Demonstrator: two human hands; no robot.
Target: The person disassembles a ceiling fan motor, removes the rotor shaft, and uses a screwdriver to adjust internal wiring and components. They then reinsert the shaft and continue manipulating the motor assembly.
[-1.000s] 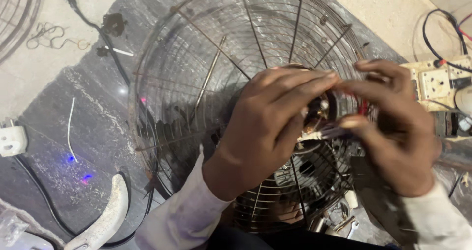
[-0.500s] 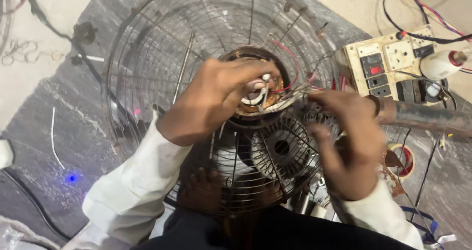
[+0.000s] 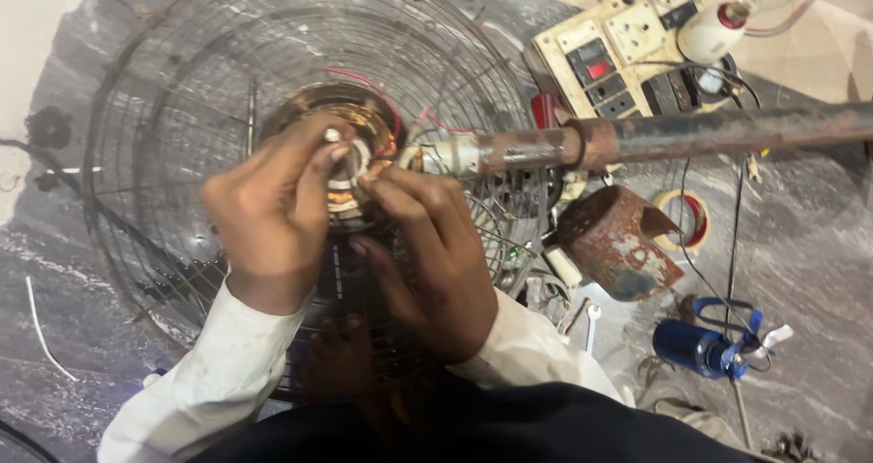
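Observation:
A round wire fan guard [image 3: 164, 108] lies flat on the grey floor, with a coppery fan motor [image 3: 364, 135] at its centre. Thin red wires [image 3: 364, 79] curl over the motor. My left hand [image 3: 268, 213] rests on the motor's near side, fingertips pinching around the small metal shaft [image 3: 333, 135]. My right hand [image 3: 432, 258] sits just beside it, fingertips pressed to the motor's white inner part [image 3: 355, 158]. Both wrists wear white sleeves. What the fingers pinch is partly hidden.
A rusty pipe [image 3: 691, 135] runs from the motor to the right edge. A cream switchboard [image 3: 627, 49] with a bulb [image 3: 718, 28] lies top right. A rusty metal cover [image 3: 614, 240], tape roll [image 3: 687, 217], blue canister [image 3: 696, 347] and spanner [image 3: 591, 322] lie at right.
The view has swung so the guard and motor sit further left and the pipe lies across the right. Both hands have closed in on the motor's centre, the right hand moving up from below.

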